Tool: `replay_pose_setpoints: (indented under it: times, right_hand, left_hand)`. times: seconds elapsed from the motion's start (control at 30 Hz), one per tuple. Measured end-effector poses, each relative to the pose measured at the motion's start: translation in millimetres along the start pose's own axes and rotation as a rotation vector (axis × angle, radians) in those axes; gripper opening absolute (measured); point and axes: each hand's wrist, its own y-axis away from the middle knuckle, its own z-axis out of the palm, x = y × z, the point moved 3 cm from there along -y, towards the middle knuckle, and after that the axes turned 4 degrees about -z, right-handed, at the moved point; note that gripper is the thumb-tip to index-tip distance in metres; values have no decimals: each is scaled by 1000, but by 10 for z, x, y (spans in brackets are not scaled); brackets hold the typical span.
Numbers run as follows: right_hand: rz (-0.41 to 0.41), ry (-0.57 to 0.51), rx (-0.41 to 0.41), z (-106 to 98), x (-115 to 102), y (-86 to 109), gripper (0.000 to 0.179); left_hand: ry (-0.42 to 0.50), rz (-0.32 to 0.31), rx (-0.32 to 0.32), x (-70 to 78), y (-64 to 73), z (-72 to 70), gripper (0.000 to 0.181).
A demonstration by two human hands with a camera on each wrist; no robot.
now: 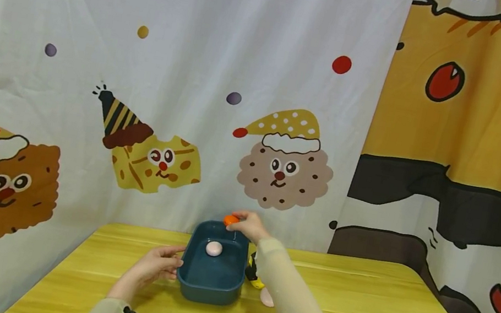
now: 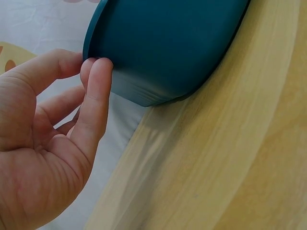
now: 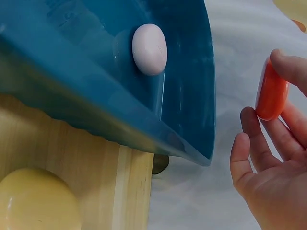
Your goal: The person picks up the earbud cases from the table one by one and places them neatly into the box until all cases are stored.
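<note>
A blue-green rectangular bin (image 1: 209, 290) stands on the table, tilted up at its far end. My left hand (image 1: 155, 268) holds its left rim; in the left wrist view my fingertips (image 2: 100, 72) pinch the edge. Inside the bin lies a smooth pale pink oval piece (image 3: 149, 50). Above the far right corner my right hand (image 1: 249, 226) pinches a glossy orange oval piece (image 3: 272, 91) between thumb and fingers, beyond the bin's rim in the right wrist view.
Right of the bin, a yellow-and-black rounded object (image 1: 254, 272) and a pale pink piece (image 1: 267, 297) lie on the wood-grain table (image 1: 355, 304), partly behind my right sleeve. A patterned white curtain (image 1: 187, 56) hangs behind the table's far edge.
</note>
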Motion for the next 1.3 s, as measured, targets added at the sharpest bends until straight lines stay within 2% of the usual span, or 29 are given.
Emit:
replay_pose_setpoints:
  times: [0.43,0.93,1.3]
  right_hand:
    - [7,17,-2,33,-20,9,52]
    - [-8,40,31,62,19,-28,53]
    - [13,46,56,66,23,-22,51]
  left_hand:
    - [4,-1,5,-11,1,-1,57]
    - [-9,-17,21,11,-8,-4,57]
    - [-1,-20,25,14,-5,3,58]
